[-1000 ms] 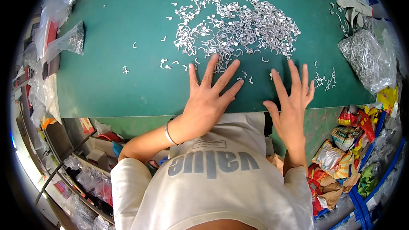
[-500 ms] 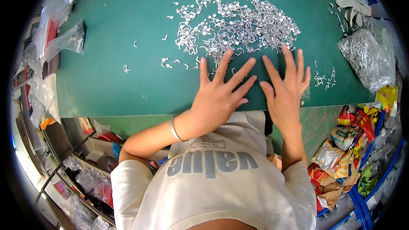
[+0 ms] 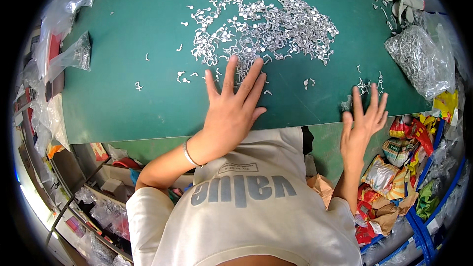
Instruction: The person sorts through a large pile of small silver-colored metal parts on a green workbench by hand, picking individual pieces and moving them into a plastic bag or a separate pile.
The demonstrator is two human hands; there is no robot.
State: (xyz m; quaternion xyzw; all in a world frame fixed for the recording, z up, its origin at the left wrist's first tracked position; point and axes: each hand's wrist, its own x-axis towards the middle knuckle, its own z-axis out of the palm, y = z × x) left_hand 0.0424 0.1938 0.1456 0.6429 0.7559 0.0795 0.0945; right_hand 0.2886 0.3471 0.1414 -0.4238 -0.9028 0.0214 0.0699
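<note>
Right hand point(image 3: 360, 130) has swung rightward, left hand point(image 3: 229, 116) splayed beside metal pieces point(image 3: 295, 27).

Colourful packages point(image 3: 380, 176) lie heaped at right, a pale glove point(image 3: 409, 1) beyond.

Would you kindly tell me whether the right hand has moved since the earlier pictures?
Yes, the right hand has moved rightward, away from the pile and nearer the bag on the right.

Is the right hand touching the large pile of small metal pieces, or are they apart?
Apart. The head view shows a stretch of green tabletop between the right hand and the large pile.
</note>
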